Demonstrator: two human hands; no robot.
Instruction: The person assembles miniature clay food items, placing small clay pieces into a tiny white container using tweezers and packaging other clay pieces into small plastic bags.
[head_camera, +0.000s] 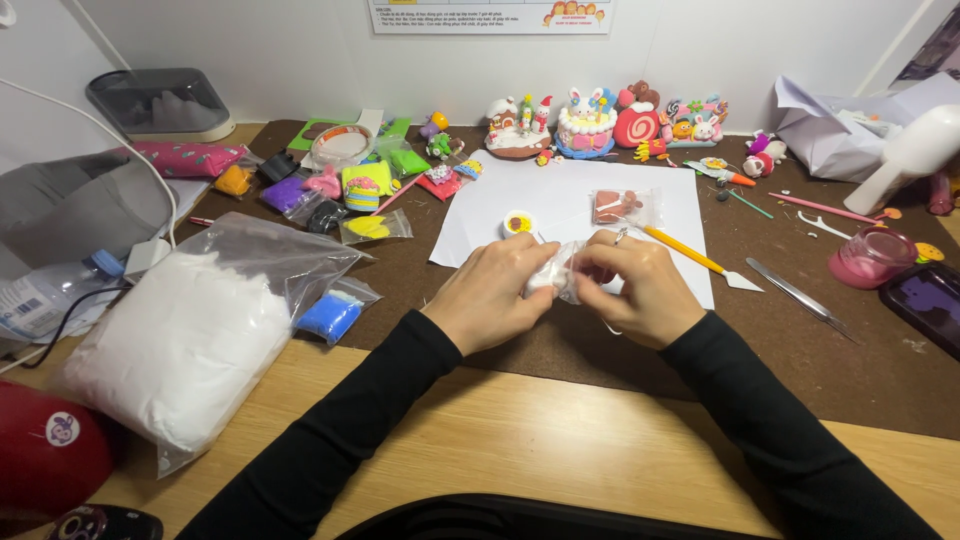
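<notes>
Both hands, left hand (490, 297) and right hand (640, 290), pinch one small clear bag of white clay (556, 273) over the white paper sheet (575, 205). On the sheet: one bag of brown clay (622, 206). Left of it: big white clay bag (190, 335), blue clay bag (331, 314).

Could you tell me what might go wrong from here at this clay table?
The small clear bag of white clay, pinched between left hand and right hand, might tear or slip. A sleeve could perhaps nudge the yellow-handled sculpting tool or the thin metal tool lying close by.
</notes>
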